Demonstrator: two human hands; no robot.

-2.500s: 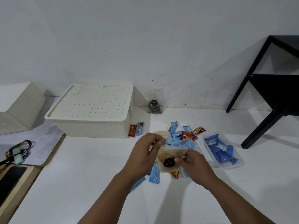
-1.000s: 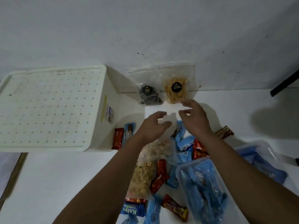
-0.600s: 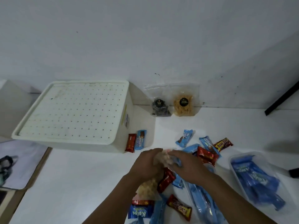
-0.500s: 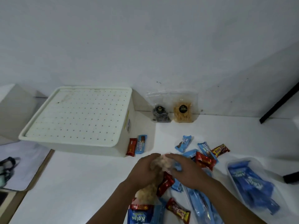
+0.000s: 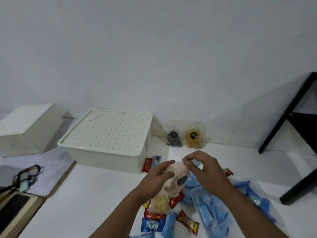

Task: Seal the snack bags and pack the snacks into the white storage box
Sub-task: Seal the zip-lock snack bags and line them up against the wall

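Both hands met at centre frame over the snack pile, holding up a clear bag (image 5: 173,182) of pale round snacks with a dark round sticker on it; left hand (image 5: 158,177) wrapped round the bag's left side, fingers curled on it; right hand (image 5: 205,170) pinched the bag's top edge between thumb and fingertips; bag blurred, so can't tell if its top was sealed. Box (image 5: 109,140), white, perforated lid on, sat left of centre against the wall, apart from the hands. Two bars (image 5: 152,163), red and blue, leaned on the box's right side. Two more bags stood against the wall above the hands: dark bag (image 5: 174,138) on the left, yellow bag (image 5: 193,138) just beside it on the right. Below the hands a second pale-snack bag (image 5: 160,204) lay on the white floor (image 5: 96,194) among loose red and blue wrappers (image 5: 151,225). Lower right, a clear tub (image 5: 213,219) of blue packets, another heap of blue packets (image 5: 255,198) further right. Black table leg (image 5: 284,115) at right edge. Far left, a white block (image 5: 29,127), a strap with a pale green tag (image 5: 24,180) on a cloth, and a dark phone (image 5: 12,206) on a wooden board
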